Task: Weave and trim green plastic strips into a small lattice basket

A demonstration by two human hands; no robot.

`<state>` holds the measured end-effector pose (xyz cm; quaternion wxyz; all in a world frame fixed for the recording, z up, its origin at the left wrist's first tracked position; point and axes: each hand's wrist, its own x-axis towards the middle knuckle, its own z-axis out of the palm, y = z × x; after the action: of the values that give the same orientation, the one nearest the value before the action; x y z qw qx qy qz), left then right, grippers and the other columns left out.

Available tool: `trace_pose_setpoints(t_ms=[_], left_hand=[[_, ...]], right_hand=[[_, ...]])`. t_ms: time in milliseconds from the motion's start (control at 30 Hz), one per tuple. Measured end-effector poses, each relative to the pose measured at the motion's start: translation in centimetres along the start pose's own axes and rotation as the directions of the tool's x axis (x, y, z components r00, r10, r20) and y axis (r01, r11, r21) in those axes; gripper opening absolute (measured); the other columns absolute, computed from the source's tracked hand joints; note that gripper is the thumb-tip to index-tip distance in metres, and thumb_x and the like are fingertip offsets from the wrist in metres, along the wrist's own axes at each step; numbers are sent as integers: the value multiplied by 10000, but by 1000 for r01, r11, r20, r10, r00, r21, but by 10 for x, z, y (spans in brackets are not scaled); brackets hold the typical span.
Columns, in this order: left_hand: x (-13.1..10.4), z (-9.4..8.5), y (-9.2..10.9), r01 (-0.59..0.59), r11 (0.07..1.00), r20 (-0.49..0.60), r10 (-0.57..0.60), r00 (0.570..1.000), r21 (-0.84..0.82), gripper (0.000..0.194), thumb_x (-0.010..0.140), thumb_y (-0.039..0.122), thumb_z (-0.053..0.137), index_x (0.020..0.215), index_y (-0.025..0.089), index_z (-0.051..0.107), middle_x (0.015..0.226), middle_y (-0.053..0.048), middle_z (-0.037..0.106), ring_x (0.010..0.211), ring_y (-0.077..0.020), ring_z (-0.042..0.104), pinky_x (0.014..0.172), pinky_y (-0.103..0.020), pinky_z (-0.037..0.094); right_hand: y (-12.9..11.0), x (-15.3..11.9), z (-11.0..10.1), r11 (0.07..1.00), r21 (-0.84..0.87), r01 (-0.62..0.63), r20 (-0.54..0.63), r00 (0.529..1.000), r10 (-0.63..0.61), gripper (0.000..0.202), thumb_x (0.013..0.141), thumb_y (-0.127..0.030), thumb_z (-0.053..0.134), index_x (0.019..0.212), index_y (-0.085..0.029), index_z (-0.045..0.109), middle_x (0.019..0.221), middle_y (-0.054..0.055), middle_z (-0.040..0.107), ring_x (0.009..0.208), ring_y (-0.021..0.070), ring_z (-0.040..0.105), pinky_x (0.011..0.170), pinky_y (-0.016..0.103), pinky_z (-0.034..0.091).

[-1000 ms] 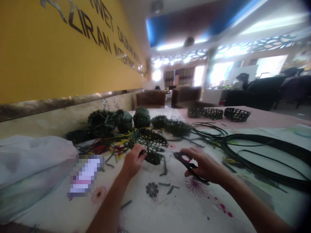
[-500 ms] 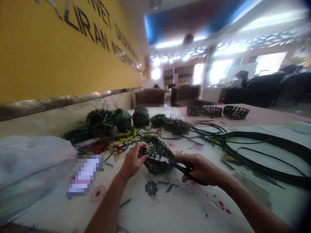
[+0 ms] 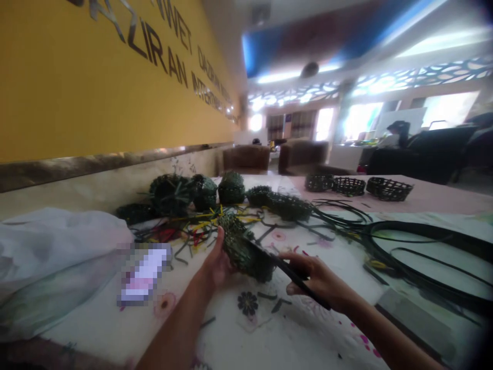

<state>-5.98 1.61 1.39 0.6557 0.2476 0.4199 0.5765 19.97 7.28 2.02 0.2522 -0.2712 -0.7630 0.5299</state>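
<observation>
A dark green woven basket [image 3: 250,257] is tilted above the table in front of me. My left hand [image 3: 217,259] grips it from the left side, thumb up along its edge. In my right hand [image 3: 318,277] is a long, thin black tool [image 3: 295,277], which looks like scissors or pliers. Its tip lies against the upper right of the basket, and whether its jaws are apart is too blurred to tell. Short green strip pieces [image 3: 281,303] lie on the flowered tablecloth [image 3: 292,339] below.
Several woven baskets [image 3: 231,187] stand behind, with three more [image 3: 389,189] at the back right. Yellow, red and green strips are scattered among them. A coil of dark strip [image 3: 423,231] and a grey flat piece [image 3: 416,324] lie right; a plastic bag [image 3: 61,257] and a pixelated object [image 3: 146,272] left.
The basket has turned in my left hand, showing more of its woven outside. My right hand has shifted the tool's tip along the basket. The whole view has moved slightly.
</observation>
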Motion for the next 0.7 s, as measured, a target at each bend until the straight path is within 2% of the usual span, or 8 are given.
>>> trace_pose_setpoints(t_ms=[133,300,400,467,533,633,700], left_hand=[[-1,-1,-2,-1,991,25,4,1000,-134,809,785,805,422,1225,164,644,1066,-127,750,1090,-329,666,932,-472,520],[-8,12,-2,-27,965,70,47,996,-261,679,868,708,420,1176,155,665,991,-102,770,1013,-300,703,933,-467,528],[-8,18,-3,-44,931,75,76,994,-362,584,910,623,447,1131,134,680,931,-87,777,931,-264,727,939,-424,533],[-6,20,-5,-59,903,65,96,993,-425,500,918,547,492,1108,127,688,889,-74,780,885,-242,735,944,-400,532],[-5,21,-8,-87,880,34,117,993,-466,451,903,496,535,1088,116,692,870,-73,780,869,-238,736,946,-397,530],[-5,25,-12,-135,863,-11,148,989,-486,440,879,478,572,1068,101,698,884,-83,779,858,-238,734,942,-395,529],[-7,28,-14,-159,864,-39,160,986,-478,433,878,477,572,1048,101,706,879,-82,778,824,-233,733,933,-393,532]], right_hand=[[4,1,5,1000,25,11,-14,1000,-10,691,592,-402,864,1201,-171,633,742,-31,504,716,158,460,650,275,363],[11,2,5,985,171,-15,50,999,7,740,603,-478,845,1224,-162,598,690,-51,452,621,118,403,554,242,326],[7,0,6,987,160,2,78,997,-15,723,613,-500,833,1203,-162,586,668,-59,446,601,111,390,535,233,314],[1,-1,7,997,74,33,78,996,-39,663,632,-487,824,1166,-170,591,680,-53,464,628,125,423,559,238,338],[-6,-3,8,994,-83,78,65,995,-73,610,659,-487,805,1141,-175,601,738,-26,523,672,147,464,595,253,364],[-14,-6,9,936,-315,157,32,987,-155,600,703,-517,766,1166,-171,604,857,27,608,714,174,504,635,279,397],[-15,-7,9,894,-403,198,17,978,-209,631,725,-529,749,1215,-167,587,945,63,638,747,191,533,672,299,430]])
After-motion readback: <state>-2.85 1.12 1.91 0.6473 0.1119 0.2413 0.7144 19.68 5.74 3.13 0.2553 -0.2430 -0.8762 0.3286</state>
